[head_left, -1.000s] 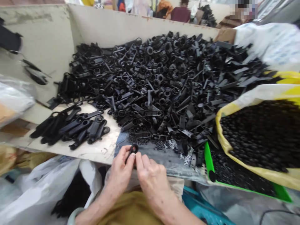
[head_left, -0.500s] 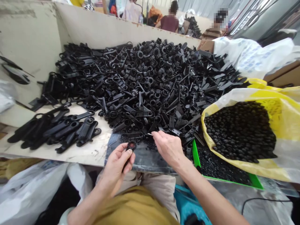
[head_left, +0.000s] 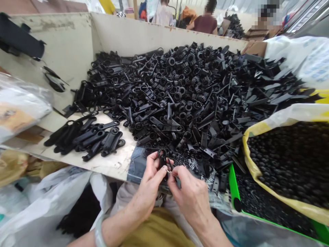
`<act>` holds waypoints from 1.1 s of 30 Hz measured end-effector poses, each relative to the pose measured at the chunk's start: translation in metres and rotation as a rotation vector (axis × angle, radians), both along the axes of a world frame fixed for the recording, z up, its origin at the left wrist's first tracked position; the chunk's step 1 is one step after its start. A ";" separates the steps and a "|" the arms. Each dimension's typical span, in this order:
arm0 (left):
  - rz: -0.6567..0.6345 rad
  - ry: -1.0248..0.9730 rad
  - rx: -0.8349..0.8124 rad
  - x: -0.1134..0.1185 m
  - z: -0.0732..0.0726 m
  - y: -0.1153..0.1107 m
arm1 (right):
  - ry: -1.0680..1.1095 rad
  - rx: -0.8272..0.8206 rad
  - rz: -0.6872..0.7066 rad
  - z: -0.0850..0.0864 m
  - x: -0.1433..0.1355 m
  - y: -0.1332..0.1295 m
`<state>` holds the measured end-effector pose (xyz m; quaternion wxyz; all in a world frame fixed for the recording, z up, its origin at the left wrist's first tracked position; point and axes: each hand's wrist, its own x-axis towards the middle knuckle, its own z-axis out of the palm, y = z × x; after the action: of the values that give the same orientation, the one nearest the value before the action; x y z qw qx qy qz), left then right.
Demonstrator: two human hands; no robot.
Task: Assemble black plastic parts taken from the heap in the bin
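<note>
My left hand [head_left: 150,180] is closed around a black plastic part with a ring-shaped end [head_left: 162,156], holding it upright in front of me at the table's front edge. My right hand [head_left: 190,188] meets it from the right, thumb and forefinger pinching a small thin light-coloured metal pin [head_left: 168,171] against the part. Fingers cover the part's lower end. Just beyond both hands, small black pieces [head_left: 177,158] and silver metal pins [head_left: 211,177] are scattered on the dark cloth [head_left: 136,164].
A large heap of black plastic parts [head_left: 169,89] fills the walled table. Longer black pieces [head_left: 89,137] lie at left. At right stand a green tray [head_left: 233,185] and a yellow-edged bag [head_left: 248,147] of black pieces. A white sack [head_left: 51,209] hangs below left. People sit beyond the wall.
My right hand has come back from the heap's near edge to the part in my left hand, bringing the pin. The view has swung left.
</note>
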<state>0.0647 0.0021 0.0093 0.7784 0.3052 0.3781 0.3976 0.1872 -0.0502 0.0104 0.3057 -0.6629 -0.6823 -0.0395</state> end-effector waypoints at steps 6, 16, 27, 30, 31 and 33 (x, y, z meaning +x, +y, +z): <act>0.025 -0.051 -0.101 -0.006 0.004 0.000 | 0.154 0.007 0.077 -0.009 -0.011 -0.002; 0.010 -0.090 -0.175 -0.008 0.007 -0.007 | 0.121 0.071 -0.019 -0.011 -0.023 -0.004; -0.023 0.217 0.061 -0.020 -0.012 -0.002 | 0.380 -0.278 0.065 0.005 -0.008 -0.003; -0.196 0.301 0.175 -0.033 -0.014 -0.004 | 0.704 -0.401 -0.017 0.007 0.003 0.003; -0.234 0.322 0.203 -0.037 -0.011 -0.005 | 0.815 -0.440 -0.022 0.006 0.005 0.006; -0.293 0.381 0.274 -0.046 -0.005 -0.007 | 1.051 -0.520 0.029 0.003 0.004 0.009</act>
<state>0.0186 -0.0052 0.0044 0.6939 0.5284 0.4120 0.2638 0.1909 -0.0409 0.0132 0.4309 -0.6375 -0.4355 0.4672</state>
